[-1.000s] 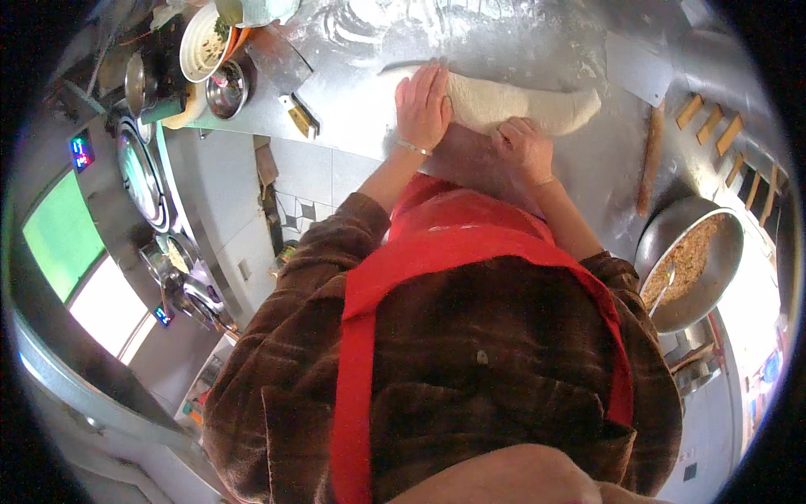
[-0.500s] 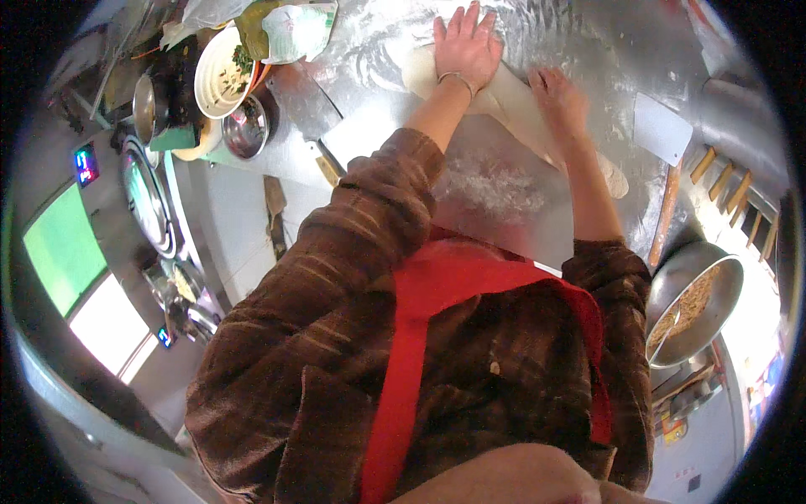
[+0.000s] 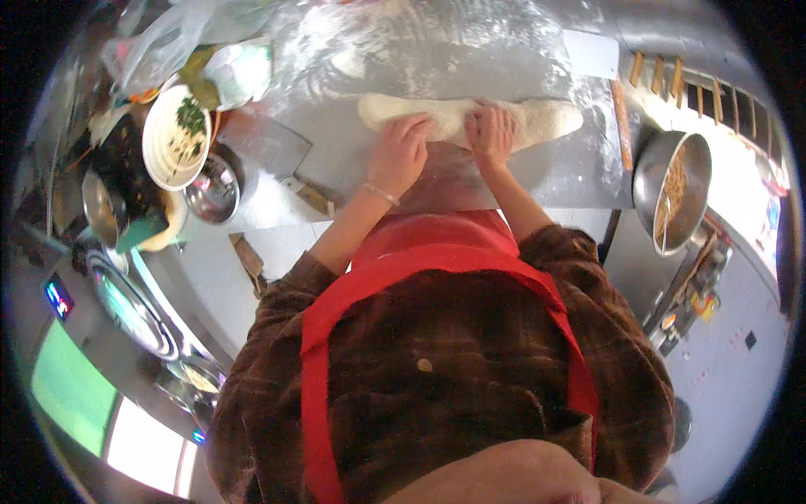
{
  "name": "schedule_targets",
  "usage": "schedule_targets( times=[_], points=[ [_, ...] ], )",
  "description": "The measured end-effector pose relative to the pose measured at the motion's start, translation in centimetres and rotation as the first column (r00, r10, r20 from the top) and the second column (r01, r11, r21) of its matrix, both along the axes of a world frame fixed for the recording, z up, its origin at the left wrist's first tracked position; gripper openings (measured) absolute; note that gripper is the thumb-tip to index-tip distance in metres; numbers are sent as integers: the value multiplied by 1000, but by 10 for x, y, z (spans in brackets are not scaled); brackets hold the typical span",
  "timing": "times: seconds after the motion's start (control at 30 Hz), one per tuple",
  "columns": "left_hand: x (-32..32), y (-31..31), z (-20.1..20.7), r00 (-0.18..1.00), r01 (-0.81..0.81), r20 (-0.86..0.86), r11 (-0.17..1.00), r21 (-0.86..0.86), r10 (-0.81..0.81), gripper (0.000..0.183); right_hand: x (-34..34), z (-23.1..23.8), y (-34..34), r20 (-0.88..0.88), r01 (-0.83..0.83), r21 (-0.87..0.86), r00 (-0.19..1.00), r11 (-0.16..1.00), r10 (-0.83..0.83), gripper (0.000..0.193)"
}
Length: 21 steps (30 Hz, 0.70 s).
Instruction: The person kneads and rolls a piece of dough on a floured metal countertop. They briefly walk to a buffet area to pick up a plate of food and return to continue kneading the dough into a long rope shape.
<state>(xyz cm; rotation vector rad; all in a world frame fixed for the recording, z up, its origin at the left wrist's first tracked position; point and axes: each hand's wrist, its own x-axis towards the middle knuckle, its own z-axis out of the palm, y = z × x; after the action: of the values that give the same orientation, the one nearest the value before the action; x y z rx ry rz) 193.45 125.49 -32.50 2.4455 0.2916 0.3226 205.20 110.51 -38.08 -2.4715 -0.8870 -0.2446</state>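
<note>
A long, pale log of dough (image 3: pixel 445 114) lies crosswise on the floured steel table (image 3: pixel 319 118), thick at both ends. My left hand (image 3: pixel 400 153) rests on its near side, left of the middle, with fingers bent onto the dough. On the right of the middle, my right hand (image 3: pixel 492 134) curls its fingers over the top of the dough and grips it. The left thumb is partly hidden.
At right lie a flat blade (image 3: pixel 591 55) and a wooden stick (image 3: pixel 621 126), near a steel bowl of brown crumbly filling (image 3: pixel 676 189). At left are a white bowl with chopped greens (image 3: pixel 176 139), a metal bowl (image 3: pixel 213 190), a knife handle (image 3: pixel 309 195) and plastic bags (image 3: pixel 168 46).
The dough has turned from slanting to nearly crosswise. My left hand has gone from pressing flat on its far end to its near edge; my right hand now curls over it. The view has also shifted.
</note>
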Motion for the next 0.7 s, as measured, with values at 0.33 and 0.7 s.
schedule_targets(
  times=[0.33,0.7],
  points=[
    [111,30,0,958,-195,184,971,-141,220,28,113,-18,75,-32,-89,33,995,995,90,18],
    [149,1,-59,936,-297,-142,938,177,323,35,142,-28,75,-168,-369,-149,924,917,345,24]
  ],
)
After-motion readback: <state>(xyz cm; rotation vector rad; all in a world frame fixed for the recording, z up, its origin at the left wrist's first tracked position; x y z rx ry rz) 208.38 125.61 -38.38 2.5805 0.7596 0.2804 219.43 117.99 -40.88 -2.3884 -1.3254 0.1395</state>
